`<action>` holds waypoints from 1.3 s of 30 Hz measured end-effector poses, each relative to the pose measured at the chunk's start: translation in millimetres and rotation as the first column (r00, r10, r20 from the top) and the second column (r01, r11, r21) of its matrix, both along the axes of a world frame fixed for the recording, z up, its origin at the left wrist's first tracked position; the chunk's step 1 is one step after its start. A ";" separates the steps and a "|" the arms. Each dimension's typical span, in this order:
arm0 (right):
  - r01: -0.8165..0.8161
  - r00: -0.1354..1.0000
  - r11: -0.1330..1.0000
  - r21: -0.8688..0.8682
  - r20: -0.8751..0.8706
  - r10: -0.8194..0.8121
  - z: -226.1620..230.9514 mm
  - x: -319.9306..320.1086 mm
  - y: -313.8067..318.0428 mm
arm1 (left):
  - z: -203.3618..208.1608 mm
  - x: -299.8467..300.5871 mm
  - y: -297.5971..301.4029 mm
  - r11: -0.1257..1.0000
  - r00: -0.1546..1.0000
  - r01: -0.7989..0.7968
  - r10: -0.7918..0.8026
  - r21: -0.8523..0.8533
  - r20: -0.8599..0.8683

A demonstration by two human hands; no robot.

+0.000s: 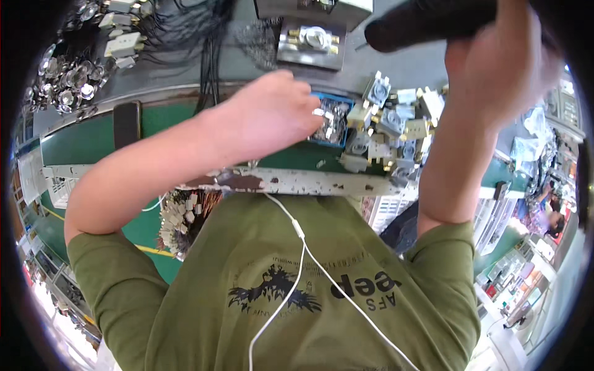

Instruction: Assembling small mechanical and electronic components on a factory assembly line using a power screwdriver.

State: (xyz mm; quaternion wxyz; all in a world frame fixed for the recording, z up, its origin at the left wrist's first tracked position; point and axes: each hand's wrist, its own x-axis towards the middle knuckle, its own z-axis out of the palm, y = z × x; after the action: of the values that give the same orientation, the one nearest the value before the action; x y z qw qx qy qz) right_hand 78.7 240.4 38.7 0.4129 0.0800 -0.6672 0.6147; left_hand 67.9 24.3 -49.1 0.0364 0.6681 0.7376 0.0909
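Observation:
My left hand (275, 114) is closed, its fingers curled at the left edge of a small blue tray (351, 105) of tiny metal parts. A shiny bit shows by the fingertips; what they pinch, if anything, I cannot make out. At the upper right, my right hand (495, 71) is wrapped round a black powered screwdriver (427, 26), whose thin tip points left. Between the hands and farther off, a white round socket part with brass terminals (314, 39) sits on a metal block fixture (309, 59).
Several white and grey socket parts (393, 120) are heaped right of the tray. Black wires (213, 49) and round metal pieces (74, 83) lie at the far left. A dark phone-like slab (127, 123) rests on the green surface. A worn white rail (309, 182) runs before me.

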 end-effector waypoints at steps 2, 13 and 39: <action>-0.005 0.998 1.000 0.000 -0.062 0.005 13.3 6.0 -4.0 | -1.9 4.8 -3.4 0.998 1.000 -0.009 0.008 0.059 0.018; 0.058 0.951 0.995 -0.077 -0.299 -0.078 34.9 -41.3 -47.6 | 4.5 0.1 -3.3 0.996 0.972 -0.048 0.031 0.069 0.232; -0.564 0.799 0.826 -0.021 0.242 0.551 53.9 -82.7 -24.1 | 23.4 -9.1 -13.2 0.982 0.952 -0.092 0.038 0.162 0.304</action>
State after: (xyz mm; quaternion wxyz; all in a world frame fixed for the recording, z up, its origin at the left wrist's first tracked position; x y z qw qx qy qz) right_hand -4.0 216.3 92.6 0.1289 0.2092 -0.6742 0.6965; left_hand 58.7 11.2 -25.7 0.0863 0.6225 0.7343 0.2566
